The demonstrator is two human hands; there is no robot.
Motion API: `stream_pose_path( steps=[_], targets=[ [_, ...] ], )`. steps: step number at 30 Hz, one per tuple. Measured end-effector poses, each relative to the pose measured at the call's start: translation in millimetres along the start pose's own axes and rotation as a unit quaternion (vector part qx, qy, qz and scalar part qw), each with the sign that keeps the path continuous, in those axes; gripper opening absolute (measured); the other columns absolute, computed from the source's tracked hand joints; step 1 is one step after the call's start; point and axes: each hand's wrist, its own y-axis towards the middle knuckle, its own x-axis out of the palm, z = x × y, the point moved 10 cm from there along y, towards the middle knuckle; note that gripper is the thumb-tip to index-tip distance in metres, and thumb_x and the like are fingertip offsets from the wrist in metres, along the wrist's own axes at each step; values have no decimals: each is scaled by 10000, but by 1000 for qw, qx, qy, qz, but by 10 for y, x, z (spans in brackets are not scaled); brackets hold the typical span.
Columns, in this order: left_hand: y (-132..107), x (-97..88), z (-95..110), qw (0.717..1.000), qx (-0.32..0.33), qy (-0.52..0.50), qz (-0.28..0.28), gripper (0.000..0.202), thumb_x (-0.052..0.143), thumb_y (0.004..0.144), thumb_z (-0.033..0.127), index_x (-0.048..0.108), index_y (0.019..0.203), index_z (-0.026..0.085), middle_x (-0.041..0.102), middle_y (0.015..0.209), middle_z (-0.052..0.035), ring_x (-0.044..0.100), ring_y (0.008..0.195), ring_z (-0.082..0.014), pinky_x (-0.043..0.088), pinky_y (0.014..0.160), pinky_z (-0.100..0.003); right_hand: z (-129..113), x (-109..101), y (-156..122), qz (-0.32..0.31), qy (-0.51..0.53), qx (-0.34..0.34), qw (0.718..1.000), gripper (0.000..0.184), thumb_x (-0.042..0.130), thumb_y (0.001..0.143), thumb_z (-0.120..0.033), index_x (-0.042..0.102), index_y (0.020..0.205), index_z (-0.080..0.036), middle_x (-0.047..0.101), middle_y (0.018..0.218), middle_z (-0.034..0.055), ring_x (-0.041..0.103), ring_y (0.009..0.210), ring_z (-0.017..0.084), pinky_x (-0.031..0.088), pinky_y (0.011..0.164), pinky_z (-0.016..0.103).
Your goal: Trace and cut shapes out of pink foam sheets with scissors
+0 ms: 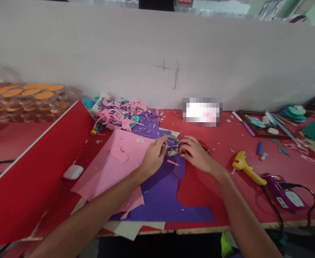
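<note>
My left hand (pixel 154 156) rests on the edge of a pink foam sheet (pixel 114 166), its fingers pinched on a small pale piece by the blades of a pair of scissors (pixel 173 138). My right hand (pixel 196 152) is closed around the red handles of those scissors (pixel 204 145). Under both hands lies a purple foam sheet (pixel 162 197) with a curved cut-out. Small scraps lie between my fingers.
A heap of pink and purple offcuts (pixel 122 114) lies at the back. A red board (pixel 30 172) slants at the left, a white case (pixel 73 172) beside it. A yellow glue gun (pixel 246 166), a purple device with a black cable (pixel 285 193) and a tray of tools (pixel 265 123) are at the right.
</note>
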Motion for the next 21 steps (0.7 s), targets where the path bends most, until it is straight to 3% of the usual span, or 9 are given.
stream_pose_path(
  steps=[3, 6, 10, 13, 15, 21],
  targets=[
    [12, -61, -72, 998, -29, -50, 25, 324, 423, 1035, 272, 561, 1322, 214, 660, 1080, -74, 624, 971, -197, 494, 895, -337, 0, -109, -29, 22, 64, 26, 997, 126, 594, 980, -257, 645, 869, -226, 687, 1090, 87, 568, 1150, 270, 451, 1030, 460],
    [15, -154, -143, 992, -60, -90, 60, 294, 411, 1037, 285, 577, 1266, 206, 637, 952, -42, 601, 844, -165, 485, 808, -297, 144, -269, -89, 79, 143, 105, 981, 120, 560, 988, -305, 621, 917, -230, 674, 919, 49, 622, 868, 209, 497, 808, 363],
    [11, -157, -176, 988, -85, -121, 51, 299, 387, 1050, 354, 613, 1160, 194, 588, 806, -8, 569, 742, -146, 449, 701, -269, 334, -457, -211, 222, 271, 182, 919, 137, 622, 930, -351, 609, 882, -224, 613, 771, 2, 570, 674, 151, 450, 635, 292],
    [4, 9, -128, 986, -85, -142, -29, 298, 456, 1018, 377, 629, 1173, 191, 578, 740, 7, 573, 701, -146, 435, 656, -264, 405, -372, -269, 276, 368, 230, 858, 142, 658, 900, -357, 615, 868, -226, 555, 667, -39, 492, 527, 110, 403, 532, 268],
    [-6, 89, -78, 982, -73, -160, -66, 295, 537, 971, 368, 633, 1186, 190, 591, 734, 10, 574, 685, -145, 438, 645, -262, 383, -272, -261, 279, 408, 242, 835, 147, 674, 886, -357, 620, 856, -224, 566, 654, -42, 494, 496, 100, 411, 517, 265],
    [-7, 68, -105, 963, -93, -249, -46, 380, 441, 1012, 473, 634, 1133, 169, 586, 679, 13, 504, 572, -111, 392, 555, -243, 384, -181, -289, 308, 432, 260, 807, 161, 703, 858, -362, 625, 848, -222, 598, 690, -26, 562, 544, 110, 481, 533, 264]
  ],
)
